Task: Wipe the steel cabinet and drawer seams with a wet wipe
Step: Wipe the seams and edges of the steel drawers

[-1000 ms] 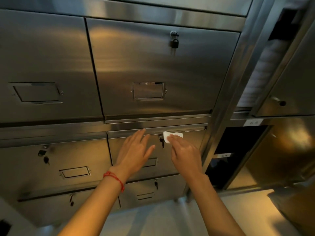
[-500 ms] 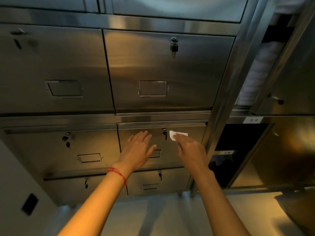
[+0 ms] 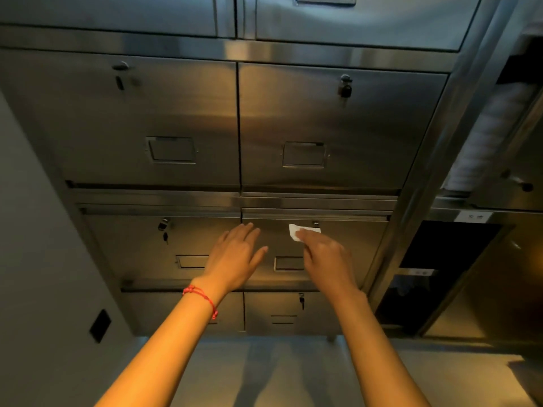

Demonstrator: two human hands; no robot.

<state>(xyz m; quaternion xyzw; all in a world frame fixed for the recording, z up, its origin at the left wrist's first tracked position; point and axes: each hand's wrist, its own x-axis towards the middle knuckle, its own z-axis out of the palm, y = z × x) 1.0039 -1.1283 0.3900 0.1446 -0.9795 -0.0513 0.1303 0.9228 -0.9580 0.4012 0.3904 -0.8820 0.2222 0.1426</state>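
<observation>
The steel cabinet [image 3: 308,118] fills the view with rows of drawers. My right hand [image 3: 326,259] holds a small white wet wipe [image 3: 302,230] against the top of the middle-right drawer front [image 3: 358,254]. The wipe sits just under the horizontal seam [image 3: 317,212] and beside the drawer's lock [image 3: 316,224]. To the left, my left hand [image 3: 235,259], with a red string on its wrist, lies with straight fingers spread. Its fingertips are at the vertical seam [image 3: 241,221] between the two drawers.
Keys hang from the left drawer's lock [image 3: 164,229], and a padlock [image 3: 344,89] hangs on the upper right drawer. A steel upright [image 3: 426,177] borders the drawers on the right, with a dark open compartment [image 3: 435,259] beyond. A wall with a black socket [image 3: 100,326] stands left.
My right hand has slid the wipe leftward along the drawer top, from right of the lock to its left. My left hand has drifted left toward the vertical seam. The view has shifted left.
</observation>
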